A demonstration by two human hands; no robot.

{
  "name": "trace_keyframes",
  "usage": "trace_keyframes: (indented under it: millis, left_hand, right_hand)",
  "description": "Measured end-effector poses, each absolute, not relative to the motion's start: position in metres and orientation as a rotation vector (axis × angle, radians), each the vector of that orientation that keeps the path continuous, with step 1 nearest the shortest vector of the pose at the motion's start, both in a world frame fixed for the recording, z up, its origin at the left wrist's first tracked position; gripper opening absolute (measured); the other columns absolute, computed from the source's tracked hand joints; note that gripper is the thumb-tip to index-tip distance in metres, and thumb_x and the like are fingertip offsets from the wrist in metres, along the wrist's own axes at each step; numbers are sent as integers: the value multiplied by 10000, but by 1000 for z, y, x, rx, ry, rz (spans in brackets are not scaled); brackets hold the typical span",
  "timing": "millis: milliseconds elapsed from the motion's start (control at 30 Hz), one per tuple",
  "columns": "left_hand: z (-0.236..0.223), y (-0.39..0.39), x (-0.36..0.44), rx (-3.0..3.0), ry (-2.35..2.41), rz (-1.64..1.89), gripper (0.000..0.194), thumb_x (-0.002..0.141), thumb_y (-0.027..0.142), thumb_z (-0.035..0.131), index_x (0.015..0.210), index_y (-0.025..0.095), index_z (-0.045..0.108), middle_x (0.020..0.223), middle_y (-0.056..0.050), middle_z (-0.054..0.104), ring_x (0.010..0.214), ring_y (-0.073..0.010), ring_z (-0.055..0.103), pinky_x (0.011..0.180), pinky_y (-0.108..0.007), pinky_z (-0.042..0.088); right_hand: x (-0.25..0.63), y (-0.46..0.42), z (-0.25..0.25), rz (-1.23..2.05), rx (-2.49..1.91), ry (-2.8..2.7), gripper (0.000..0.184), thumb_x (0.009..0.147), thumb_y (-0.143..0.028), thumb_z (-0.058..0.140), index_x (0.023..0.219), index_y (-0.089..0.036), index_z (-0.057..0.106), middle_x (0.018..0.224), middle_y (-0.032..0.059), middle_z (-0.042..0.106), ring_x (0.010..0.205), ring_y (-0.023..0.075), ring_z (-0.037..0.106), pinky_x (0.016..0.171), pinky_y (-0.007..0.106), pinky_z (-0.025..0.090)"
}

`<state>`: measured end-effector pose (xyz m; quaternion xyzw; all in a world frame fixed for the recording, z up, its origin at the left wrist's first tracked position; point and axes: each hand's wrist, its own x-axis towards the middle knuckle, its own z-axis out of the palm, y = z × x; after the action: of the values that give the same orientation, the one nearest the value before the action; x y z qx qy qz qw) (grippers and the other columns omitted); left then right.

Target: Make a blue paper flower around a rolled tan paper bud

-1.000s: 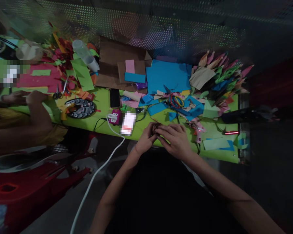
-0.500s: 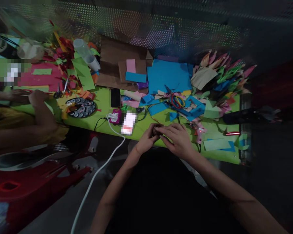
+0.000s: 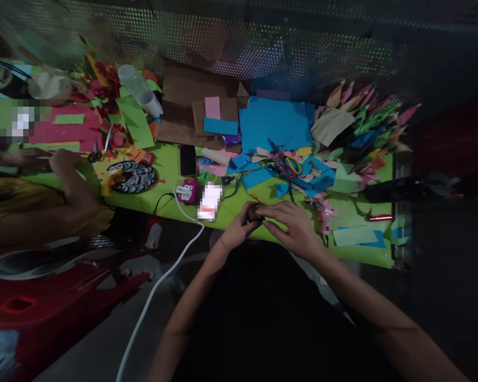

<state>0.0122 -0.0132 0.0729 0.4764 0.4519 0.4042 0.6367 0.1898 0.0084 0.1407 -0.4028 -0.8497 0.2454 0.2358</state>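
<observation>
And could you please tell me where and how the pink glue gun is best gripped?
I would grip the pink glue gun by its handle, with the right hand coming from the person's side, since the handle points that way. A dark cord trails from the handle's near end, so a hold just above it is probably best.

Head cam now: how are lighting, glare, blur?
Head view: dim, black clothing nearly featureless; head view: bright screen pixelated; head view: small brown piece between left hand and right hand too dark for detail.
</observation>
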Motion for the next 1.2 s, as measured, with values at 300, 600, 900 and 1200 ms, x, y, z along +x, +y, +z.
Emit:
trace_keyframes:
  millis: [300, 600, 900, 1200]
  left_hand:
    - [80, -11, 15, 1141, 1090, 912, 309, 825, 226, 620, 1118, 202, 525, 1147, -69, 632, 1100, -219, 582, 1024, -383, 460]
    - [83, -12, 15, 1208, 1116, 913, 321, 803, 174, 618, 1115, 207, 550, 1149, -76, 644, 1111, -231, 594, 1034, -391, 461]
    - [78, -13, 14, 1247, 1125, 942, 292, 863, 305, 604, 1108, 188, 496, 1082, -81, 635, 993, -215, 602, 911, -356, 479]
    - [75, -15, 13, 1336, 1179, 976, 267, 856, 248, 590, 1099, 197, 489, 1098, -89, 652, 1010, -222, 624, 910, -349, 474]
  right_hand:
    - [191, 11, 141, 520, -1108, -2409, 206, 943, -287, 585, 1080, -285, 739, 1069, 62, 728, 975, 226, 613, 815, 383, 428]
    - [189, 1, 139, 412, -1083, -2468, 233, 949, -267, 569, 1131, -272, 715, 1105, 49, 752, 1002, 225, 623, 856, 395, 410]
    - [189, 2, 145, 509, -1136, -2401, 213, 940, -274, 584, 1107, -282, 717, 1173, 40, 740, 1032, 235, 621, 885, 411, 438]
    - [181, 4, 137, 631, -1119, -2315, 217, 962, -300, 569, 1113, -247, 715, 1117, 70, 735, 1018, 239, 617, 892, 414, 455]
